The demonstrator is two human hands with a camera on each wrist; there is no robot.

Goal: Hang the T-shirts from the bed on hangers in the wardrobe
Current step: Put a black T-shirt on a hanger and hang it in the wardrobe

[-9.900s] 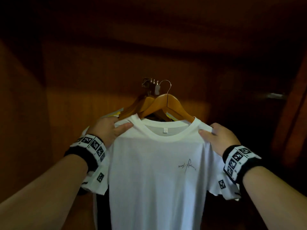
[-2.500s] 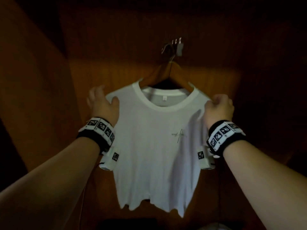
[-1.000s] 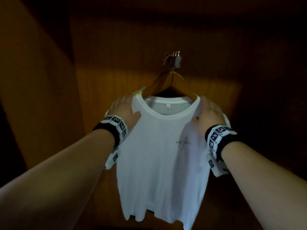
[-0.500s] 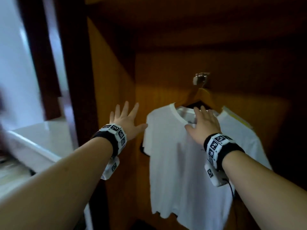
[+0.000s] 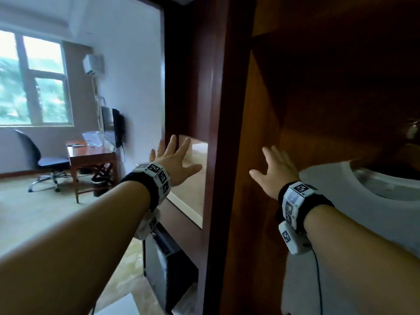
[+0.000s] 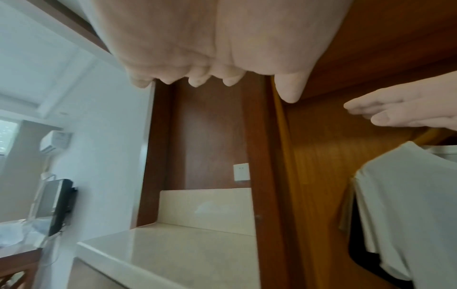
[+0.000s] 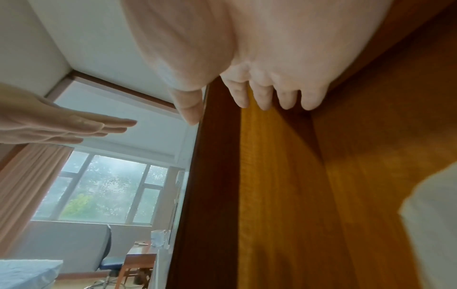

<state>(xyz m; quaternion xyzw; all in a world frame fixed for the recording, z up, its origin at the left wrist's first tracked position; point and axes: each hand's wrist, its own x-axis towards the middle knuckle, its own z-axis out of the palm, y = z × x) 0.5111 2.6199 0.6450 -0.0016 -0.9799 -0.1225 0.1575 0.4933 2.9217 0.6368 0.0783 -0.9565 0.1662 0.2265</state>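
White T-shirt [image 5: 354, 214] hanging inside dark wooden wardrobe [image 5: 261, 137], both hands raised and empty.

Left hand [image 5: 173, 160] spread flat, fingers [image 5: 172, 143] straight and apart, holding nothing, held out in front of the pale stone surface [image 6: 173, 252] beside the wardrobe's outer side panel. Right hand [image 5: 276, 172] likewise splayed, gripping nothing, held just off the wardrobe's inner left wall and left of the shirt's shoulder, not touching the cloth. Shirt collar turned toward the right edge of the head view; hanger under it too dark to make out. Beyond the left arm: wooden desk [image 5: 91, 155], office chair [image 5: 43, 162], window [image 5: 34, 87], wall air conditioner [image 5: 92, 63]. White wall socket [image 6: 241, 172] above the stone surface.
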